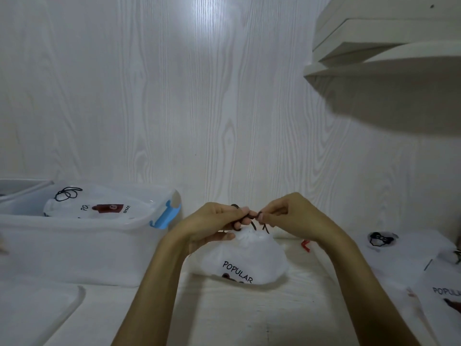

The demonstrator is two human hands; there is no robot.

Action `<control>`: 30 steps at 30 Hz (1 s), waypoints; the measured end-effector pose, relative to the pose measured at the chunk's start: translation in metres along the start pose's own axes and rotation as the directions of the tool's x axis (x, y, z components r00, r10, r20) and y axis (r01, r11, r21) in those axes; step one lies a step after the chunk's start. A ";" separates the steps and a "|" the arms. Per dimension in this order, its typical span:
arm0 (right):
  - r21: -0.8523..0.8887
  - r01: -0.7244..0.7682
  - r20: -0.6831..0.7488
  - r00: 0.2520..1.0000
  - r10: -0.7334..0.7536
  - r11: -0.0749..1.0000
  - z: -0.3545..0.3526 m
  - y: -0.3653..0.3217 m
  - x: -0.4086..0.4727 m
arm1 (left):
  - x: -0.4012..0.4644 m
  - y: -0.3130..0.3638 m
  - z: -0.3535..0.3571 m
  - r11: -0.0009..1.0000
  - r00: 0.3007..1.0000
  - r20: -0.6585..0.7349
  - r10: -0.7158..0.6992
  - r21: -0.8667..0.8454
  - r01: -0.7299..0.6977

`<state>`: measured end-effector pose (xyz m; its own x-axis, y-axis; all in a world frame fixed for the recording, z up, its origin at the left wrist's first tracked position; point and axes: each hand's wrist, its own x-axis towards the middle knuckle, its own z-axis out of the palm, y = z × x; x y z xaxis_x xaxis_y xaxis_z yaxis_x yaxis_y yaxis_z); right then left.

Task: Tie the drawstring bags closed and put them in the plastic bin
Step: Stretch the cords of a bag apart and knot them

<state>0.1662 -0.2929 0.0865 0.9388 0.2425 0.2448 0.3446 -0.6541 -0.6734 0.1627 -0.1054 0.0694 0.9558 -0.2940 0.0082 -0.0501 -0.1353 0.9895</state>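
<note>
A white drawstring bag [245,258] printed POPULAR stands on the table in front of me, its neck gathered. Above that neck, my left hand [219,222] and my right hand [287,214] each pinch a part of its black drawstring [253,217], fingertips almost touching. Two cord ends hang down onto the bag. To the left stands the clear plastic bin [82,248] with a blue latch [164,216]. Inside it lies a tied bag [94,204] with a looped black cord on top.
A translucent bin lid [37,310] lies at the front left. More white bags [409,255] lie flat at the right, one with a black cord bundle. A small red piece [305,245] sits behind my right wrist. White shelves [384,56] jut out overhead at the right.
</note>
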 end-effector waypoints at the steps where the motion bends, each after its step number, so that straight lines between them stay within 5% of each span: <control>1: 0.009 0.031 -0.056 0.998 -0.031 0.999 -0.001 0.000 0.000 | 0.000 0.000 0.000 1.000 1.000 -0.013 -0.002 -0.022 0.001; 6: 0.118 0.063 -0.092 0.994 -0.053 0.991 -0.012 -0.007 -0.006 | 0.001 -0.001 -0.004 0.976 0.997 -0.076 -0.013 -0.217 -0.004; 14: -0.065 0.080 0.321 0.946 -0.055 0.995 -0.016 -0.037 -0.029 | -0.004 -0.001 -0.008 0.964 0.999 -0.042 -0.014 -0.267 0.003; 19: -0.112 0.094 -0.016 0.995 -0.096 0.989 -0.010 -0.029 -0.014 | -0.007 0.001 -0.010 0.986 0.998 -0.058 0.011 -0.163 -0.020; 23: -0.057 0.125 0.195 0.974 -0.112 0.990 0.005 -0.022 -0.008 | -0.006 0.002 -0.010 0.992 0.992 -0.085 0.092 -0.073 -0.099; 30: 0.339 0.007 0.046 0.999 -0.024 0.941 0.007 -0.013 -0.004 | -0.002 0.000 -0.009 0.954 0.904 -0.307 0.298 0.111 -0.277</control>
<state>0.1582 -0.2801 0.0897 0.9292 0.2906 0.2285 0.3294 -0.3706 -0.8684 0.1638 -0.0965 0.0709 0.9380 -0.0157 0.3464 -0.3446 -0.1532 0.9262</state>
